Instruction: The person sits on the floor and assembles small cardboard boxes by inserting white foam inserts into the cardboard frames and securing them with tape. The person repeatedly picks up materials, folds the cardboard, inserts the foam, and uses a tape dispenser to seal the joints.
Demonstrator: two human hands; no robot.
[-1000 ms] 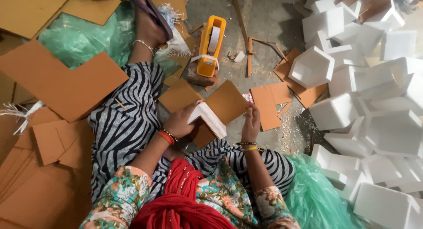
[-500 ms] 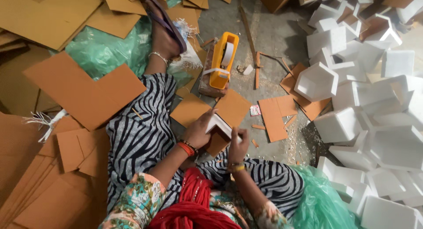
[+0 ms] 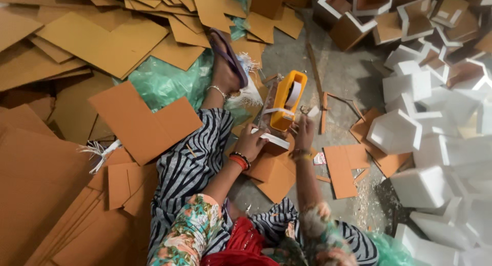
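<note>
A light, stiff foam-lined cardboard piece [image 3: 270,139] is pinched by the left hand [image 3: 251,142]. The right hand [image 3: 303,133] is pressed onto the yellow tape dispenser [image 3: 287,100]; edges are judged crushable, best gripped flat.

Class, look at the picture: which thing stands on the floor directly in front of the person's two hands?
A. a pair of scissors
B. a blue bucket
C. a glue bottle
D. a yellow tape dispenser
D: the yellow tape dispenser stands just beyond the left hand and the right hand.
</note>
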